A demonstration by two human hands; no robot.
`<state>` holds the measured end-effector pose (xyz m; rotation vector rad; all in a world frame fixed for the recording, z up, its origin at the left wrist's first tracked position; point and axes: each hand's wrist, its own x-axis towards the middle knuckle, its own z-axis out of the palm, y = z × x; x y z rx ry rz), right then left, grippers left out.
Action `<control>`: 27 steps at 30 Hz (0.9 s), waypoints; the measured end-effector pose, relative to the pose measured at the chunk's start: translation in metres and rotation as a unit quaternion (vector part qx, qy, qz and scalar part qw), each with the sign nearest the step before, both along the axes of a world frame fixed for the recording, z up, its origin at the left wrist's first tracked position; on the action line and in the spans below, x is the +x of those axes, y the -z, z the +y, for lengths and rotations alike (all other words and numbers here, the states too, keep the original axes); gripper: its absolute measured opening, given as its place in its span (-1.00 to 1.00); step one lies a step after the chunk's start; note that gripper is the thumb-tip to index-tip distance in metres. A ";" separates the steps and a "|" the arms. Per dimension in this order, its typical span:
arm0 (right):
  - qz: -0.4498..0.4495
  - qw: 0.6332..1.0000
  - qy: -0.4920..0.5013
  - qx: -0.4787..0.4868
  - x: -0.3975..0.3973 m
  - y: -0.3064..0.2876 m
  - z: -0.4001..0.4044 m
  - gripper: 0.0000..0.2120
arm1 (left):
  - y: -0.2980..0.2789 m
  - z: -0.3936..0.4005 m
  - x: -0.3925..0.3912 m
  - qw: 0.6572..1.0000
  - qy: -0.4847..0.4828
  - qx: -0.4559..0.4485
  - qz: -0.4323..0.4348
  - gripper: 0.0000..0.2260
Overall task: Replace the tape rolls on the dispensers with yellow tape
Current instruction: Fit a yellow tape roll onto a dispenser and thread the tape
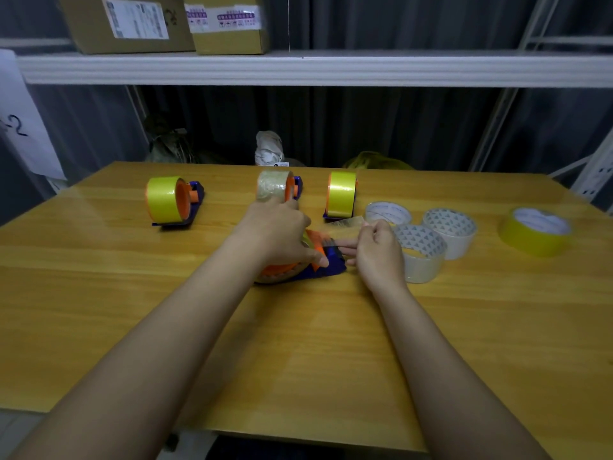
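Note:
A blue and orange dispenser [326, 265] with a clear tape roll lies on the table's middle. My left hand [282, 234] grips it from above, covering most of the roll. My right hand [374, 250] pinches the free end of clear tape [345, 225], pulled up and out at the dispenser's blade end. Behind stand three more dispensers: one with yellow tape [167, 200] at the left, one with clear tape [277, 185] in the middle, one with yellow tape [341, 194] at the right. A loose yellow roll [534, 232] lies far right.
Three loose rolls lie right of my right hand: a flat one [388, 212], a white-cored one [452, 232] and a clear one [421, 257]. The wooden table [298, 343] has a shelf [315, 68] above with cardboard boxes [132, 21]. Bags sit behind the table.

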<state>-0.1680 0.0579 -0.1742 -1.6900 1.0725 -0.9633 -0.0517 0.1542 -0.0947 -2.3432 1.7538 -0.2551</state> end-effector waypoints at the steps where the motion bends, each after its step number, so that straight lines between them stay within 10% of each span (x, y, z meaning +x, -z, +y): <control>1: 0.000 1.000 -0.001 0.002 0.000 0.000 0.000 -0.78 | -0.001 0.000 0.000 1.000 0.000 0.005 0.001 -0.25; 27: -0.132 0.985 -0.017 0.113 -0.004 -0.013 0.010 -0.81 | 0.003 0.030 0.034 0.978 -0.037 -0.094 0.183 -0.37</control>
